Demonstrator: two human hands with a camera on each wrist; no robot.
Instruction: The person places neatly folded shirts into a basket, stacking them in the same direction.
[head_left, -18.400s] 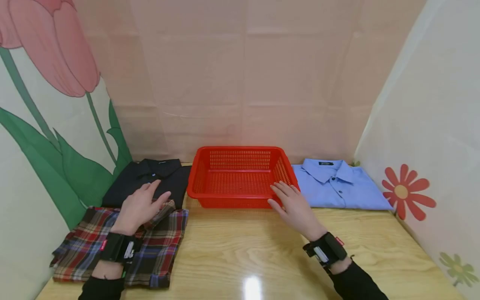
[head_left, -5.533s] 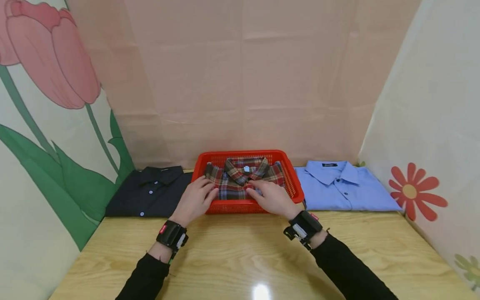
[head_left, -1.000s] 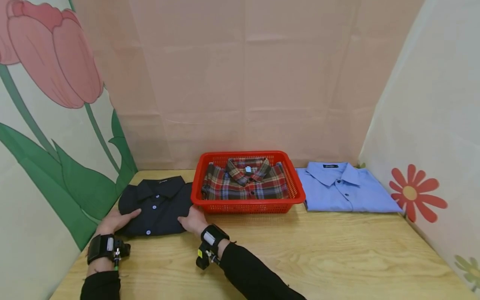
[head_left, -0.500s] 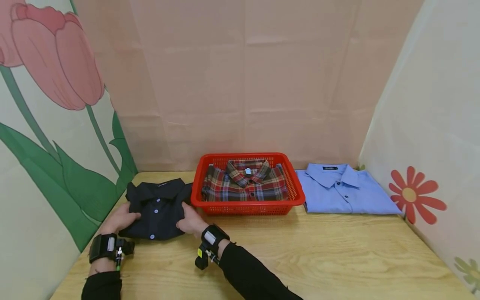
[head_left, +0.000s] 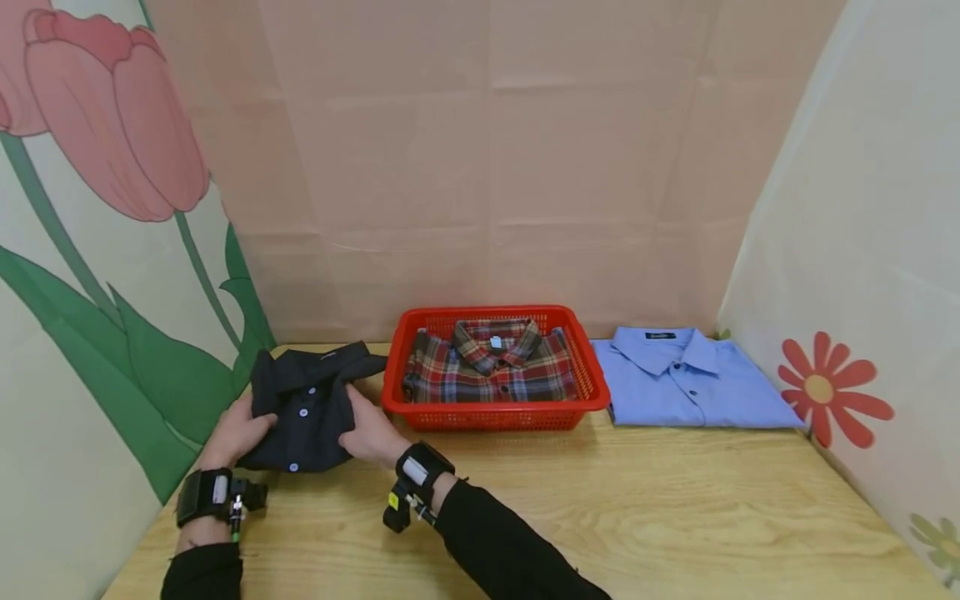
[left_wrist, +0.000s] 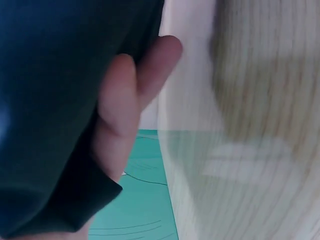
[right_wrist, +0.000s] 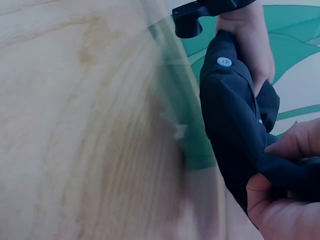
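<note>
The light is soft, even and bright, coming from above; the pink backdrop (head_left: pixel 487 167) shows only faint creases. The table (head_left: pixel 675 517) has a mild sheen toward six o'clock, with thin shadows under the basket (head_left: pixel 495 412) and the blue shirt (head_left: pixel 690 383). The head view is sharp, its side panels bowing outward at three and nine o'clock. Both wrist views are heavily smeared — wood grain streaks across them. In the left one, the fingers (left_wrist: pixel 125 115) and dark shirt (left_wrist: pixel 50 100) are too close to focus; in the right, a button (right_wrist: pixel 224 61) stays fairly crisp.
</note>
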